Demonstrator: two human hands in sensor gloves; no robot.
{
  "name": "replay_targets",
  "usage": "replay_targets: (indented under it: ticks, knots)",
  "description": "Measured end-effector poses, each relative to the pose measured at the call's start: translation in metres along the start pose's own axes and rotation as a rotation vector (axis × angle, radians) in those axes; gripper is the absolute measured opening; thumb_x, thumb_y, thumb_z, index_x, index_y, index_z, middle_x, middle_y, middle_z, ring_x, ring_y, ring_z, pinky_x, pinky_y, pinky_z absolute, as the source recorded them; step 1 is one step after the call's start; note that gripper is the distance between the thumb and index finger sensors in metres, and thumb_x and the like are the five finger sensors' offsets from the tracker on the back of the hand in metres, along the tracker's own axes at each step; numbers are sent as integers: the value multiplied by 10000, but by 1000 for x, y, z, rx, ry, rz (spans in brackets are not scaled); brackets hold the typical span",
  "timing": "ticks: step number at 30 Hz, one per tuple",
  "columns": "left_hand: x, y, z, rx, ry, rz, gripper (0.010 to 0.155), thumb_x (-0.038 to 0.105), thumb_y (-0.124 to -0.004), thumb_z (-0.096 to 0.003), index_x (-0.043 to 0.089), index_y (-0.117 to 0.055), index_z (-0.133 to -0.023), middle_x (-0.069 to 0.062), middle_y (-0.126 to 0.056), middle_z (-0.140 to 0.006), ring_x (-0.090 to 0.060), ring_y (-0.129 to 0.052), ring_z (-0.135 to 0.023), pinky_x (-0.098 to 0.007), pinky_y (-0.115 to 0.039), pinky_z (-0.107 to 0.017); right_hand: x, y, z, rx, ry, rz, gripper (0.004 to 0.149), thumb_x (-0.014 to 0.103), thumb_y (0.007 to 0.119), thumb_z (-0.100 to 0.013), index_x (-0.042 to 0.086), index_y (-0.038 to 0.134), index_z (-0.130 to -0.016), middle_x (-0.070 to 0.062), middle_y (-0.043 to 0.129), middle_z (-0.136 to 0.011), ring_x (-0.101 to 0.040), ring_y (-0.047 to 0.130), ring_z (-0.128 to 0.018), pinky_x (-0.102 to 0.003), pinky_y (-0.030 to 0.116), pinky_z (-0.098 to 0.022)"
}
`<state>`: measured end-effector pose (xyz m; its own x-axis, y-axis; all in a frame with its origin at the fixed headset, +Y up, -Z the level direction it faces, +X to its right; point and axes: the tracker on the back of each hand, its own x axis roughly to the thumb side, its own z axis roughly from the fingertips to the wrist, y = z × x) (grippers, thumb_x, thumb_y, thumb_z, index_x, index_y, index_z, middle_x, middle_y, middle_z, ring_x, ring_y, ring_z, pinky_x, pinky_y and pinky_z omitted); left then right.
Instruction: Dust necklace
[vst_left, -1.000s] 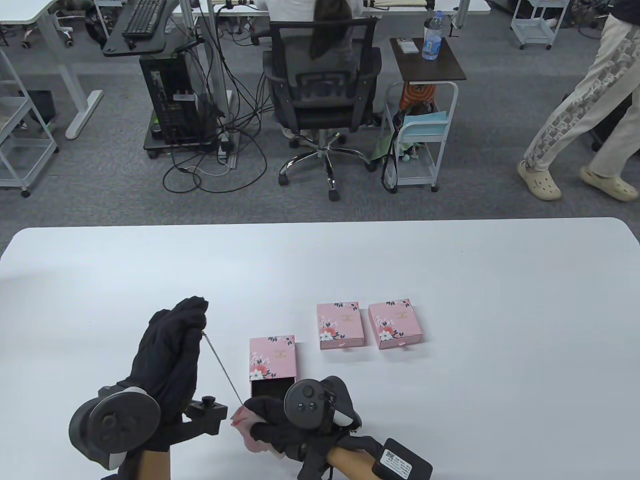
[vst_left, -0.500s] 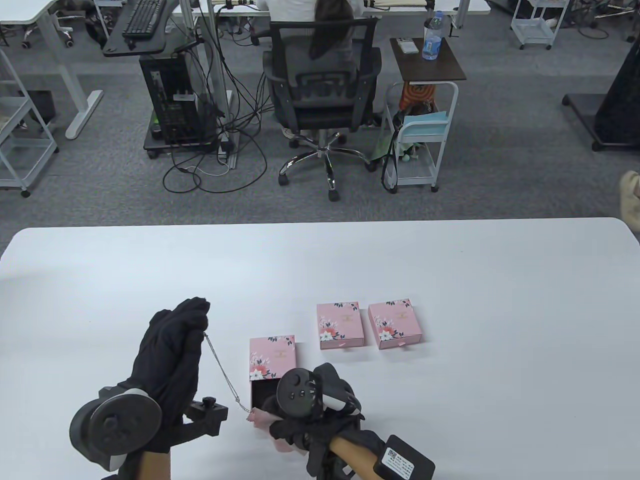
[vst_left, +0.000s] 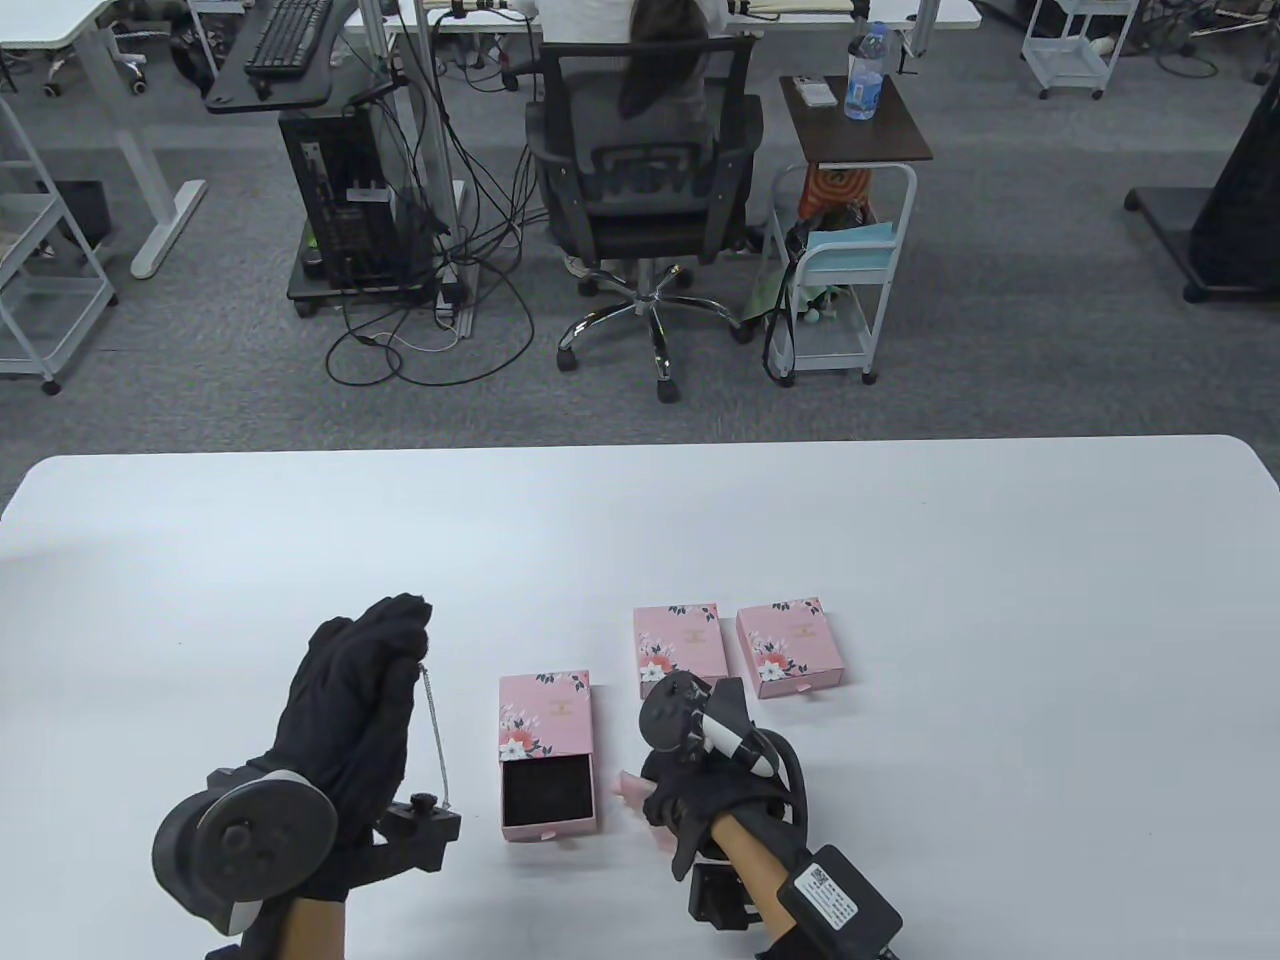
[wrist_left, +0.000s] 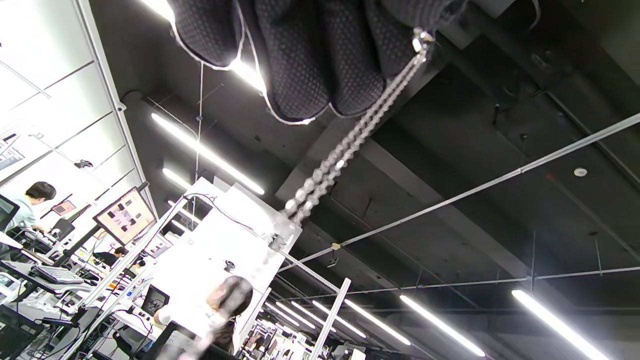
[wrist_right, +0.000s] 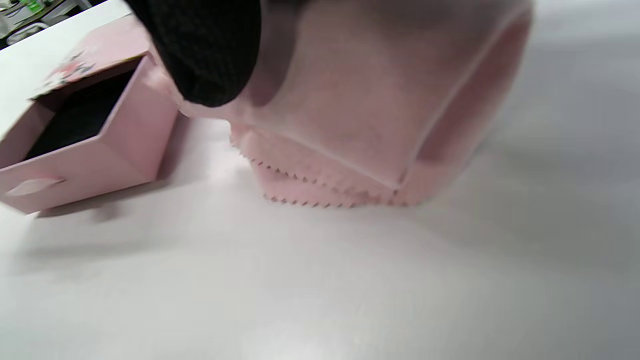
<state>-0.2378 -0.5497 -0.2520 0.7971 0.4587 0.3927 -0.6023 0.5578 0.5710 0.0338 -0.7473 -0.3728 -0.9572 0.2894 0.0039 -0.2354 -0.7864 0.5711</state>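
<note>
My left hand (vst_left: 365, 690) pinches the top of a silver necklace chain (vst_left: 437, 735) and holds it up so it hangs straight down left of the open pink box (vst_left: 548, 752). The chain also shows in the left wrist view (wrist_left: 345, 145), doubled, hanging from my fingers (wrist_left: 320, 55). My right hand (vst_left: 690, 770) is right of the open box and holds a pink cloth (wrist_right: 370, 115), whose pinked edge touches the table. A bit of the cloth (vst_left: 630, 788) shows in the table view. The box's drawer (wrist_right: 85, 145) is pulled out and shows a black lining.
Two closed pink floral boxes (vst_left: 680, 650) (vst_left: 793, 647) lie behind my right hand on the white table (vst_left: 900, 560). Beyond the far edge stand an office chair (vst_left: 640, 170) and a side cart (vst_left: 850, 200).
My right hand has let go of the chain's lower end and moved right with the cloth, past the open box. The chain now hangs straight down from my left hand.
</note>
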Motion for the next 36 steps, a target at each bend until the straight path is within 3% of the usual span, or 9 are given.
replay_targets:
  ticks: [4,8,14,19,23,29,32,36]
  knots:
    - [7,-5,-2,-23,-20,-13,388,385,-585,-551,351,-695,-922,88,-850,-1029,-200,-904,-956,-516,-612,-802,-1,-10,8,-134,19,10,593,313,764,-528,206,534,-1063,-196,669,-1042,-431,764,-887,-503,635,-679]
    - [19,-8,-9,-35,-56,-28,389,383,-588,-550,347,-699,-921,85,-852,-1028,-205,-903,-955,-520,-608,-802,11,-19,24,-225,-86,7,619,329,763,-524,210,507,-1075,-194,623,-1080,-440,717,-934,-518,598,-712]
    - [41,-15,-16,-43,-103,-60,389,384,-587,-552,349,-696,-924,84,-848,-1032,-207,-900,-959,-523,-597,-807,45,-11,45,-111,-425,-14,723,400,781,-498,206,434,-1102,-192,554,-1122,-457,640,-993,-542,546,-746]
    - [54,-23,-17,-58,-123,-58,389,388,-584,-554,354,-691,-927,89,-844,-1036,-197,-896,-966,-527,-583,-813,62,6,46,-183,-548,-77,675,411,775,-486,204,512,-1072,-174,664,-1065,-417,746,-933,-511,630,-703]
    - [55,-25,-16,-55,-117,-63,389,388,-584,-554,353,-692,-926,91,-844,-1036,-200,-895,-967,-531,-572,-817,65,11,44,-259,-560,-160,375,317,752,-501,243,797,-866,-93,928,-830,-329,962,-695,-432,772,-566]
    - [36,-30,-10,-44,-62,-149,388,377,-597,-550,330,-715,-917,65,-866,-1017,-227,-912,-940,-529,-594,-799,50,-16,58,-459,-470,-50,375,309,765,-490,247,813,-856,-95,935,-824,-332,960,-696,-435,765,-572]
    - [23,-44,-5,-126,-8,-259,388,375,-604,-551,322,-725,-916,54,-877,-1011,-235,-918,-932,-524,-607,-793,43,-36,72,-601,-423,-46,377,293,757,-500,256,795,-873,-91,910,-856,-332,941,-723,-435,749,-592]
    - [5,-79,8,-331,15,-444,389,378,-605,-553,321,-730,-917,52,-881,-1011,-240,-921,-931,-524,-612,-792,35,-57,93,-748,-404,-82,384,266,749,-510,269,773,-893,-85,884,-891,-331,919,-762,-438,733,-616]
